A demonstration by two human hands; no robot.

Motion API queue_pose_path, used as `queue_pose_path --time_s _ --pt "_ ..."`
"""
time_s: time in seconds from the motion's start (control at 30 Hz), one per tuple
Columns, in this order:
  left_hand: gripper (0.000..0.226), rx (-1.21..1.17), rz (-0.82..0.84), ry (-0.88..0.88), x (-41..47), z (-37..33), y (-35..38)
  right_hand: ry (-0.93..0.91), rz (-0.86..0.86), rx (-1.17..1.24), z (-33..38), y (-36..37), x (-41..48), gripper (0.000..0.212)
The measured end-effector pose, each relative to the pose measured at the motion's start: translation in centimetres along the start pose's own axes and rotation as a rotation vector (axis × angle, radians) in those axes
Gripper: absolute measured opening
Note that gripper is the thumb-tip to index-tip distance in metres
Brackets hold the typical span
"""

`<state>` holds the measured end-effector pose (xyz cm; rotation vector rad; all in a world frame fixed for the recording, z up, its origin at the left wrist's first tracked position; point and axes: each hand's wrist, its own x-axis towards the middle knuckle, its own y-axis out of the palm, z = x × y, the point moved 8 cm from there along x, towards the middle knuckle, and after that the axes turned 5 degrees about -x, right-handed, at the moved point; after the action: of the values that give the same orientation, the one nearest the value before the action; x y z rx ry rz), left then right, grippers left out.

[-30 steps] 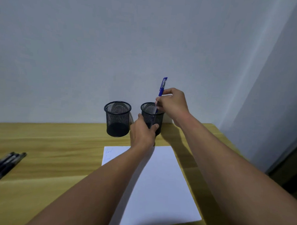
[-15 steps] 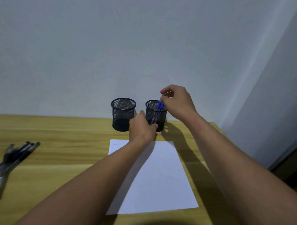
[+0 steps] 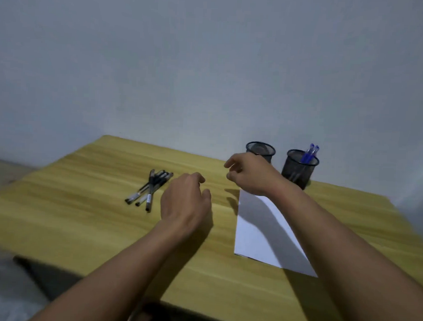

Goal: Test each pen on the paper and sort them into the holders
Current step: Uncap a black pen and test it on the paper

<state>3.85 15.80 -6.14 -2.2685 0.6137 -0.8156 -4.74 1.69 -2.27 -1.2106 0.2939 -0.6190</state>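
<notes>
On the wooden table (image 3: 83, 191), black pens (image 3: 151, 190) lay left of the paper (image 3: 255, 235). The left hand (image 3: 185, 203) and right hand (image 3: 251, 175) hovered empty, fingers loosely curled, likely about to fetch one for testing.

Two holders (image 3: 299, 174) (mesh), two blue pens (image 3: 308, 155)

Your right hand (image 3: 251, 176) hides the lower part of the left mesh holder (image 3: 260, 148), and your right forearm (image 3: 323, 235) covers the paper's (image 3: 256, 227) far right corner. The print on the black pens (image 3: 150, 191) is too small to read.
</notes>
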Motion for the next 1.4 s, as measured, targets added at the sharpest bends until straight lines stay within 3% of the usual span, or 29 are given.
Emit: queue_pose_path --time_s 0.2,0.57,0.83,1.07,1.2,1.33,1.4 --pt "0.038 0.181 -0.114 -0.097 -1.9 6.9 -4.4 -0.144 0.132 -0.020 7.3 7.8 1.5 0.041" --pt "0.015 0.127 -0.181 -0.150 -3.4 10.8 -5.4 -0.426 0.046 -0.182 13.5 13.5 4.3 0.047" --pt "0.017 0.028 -0.294 -0.108 -3.3 11.0 -7.0 -0.516 -0.133 -0.219 14.3 12.6 4.3 0.014" --pt "0.025 -0.179 -0.361 -0.051 -1.2 8.9 -8.4 -0.408 -0.207 -0.270 12.6 7.8 3.4 0.028" --pt "0.043 -0.409 -0.243 -0.095 0.3 6.3 -6.5 -0.228 -0.303 -0.027 9.7 3.7 1.4 0.024" --pt "0.041 -0.375 -0.040 -0.099 1.7 2.9 -3.0 0.084 -0.356 0.478 4.7 1.4 -0.7 0.013" --pt "0.039 -0.533 0.119 -0.194 2.2 1.9 -0.8 0.208 -0.354 0.796 2.5 1.2 -1.8 0.012"
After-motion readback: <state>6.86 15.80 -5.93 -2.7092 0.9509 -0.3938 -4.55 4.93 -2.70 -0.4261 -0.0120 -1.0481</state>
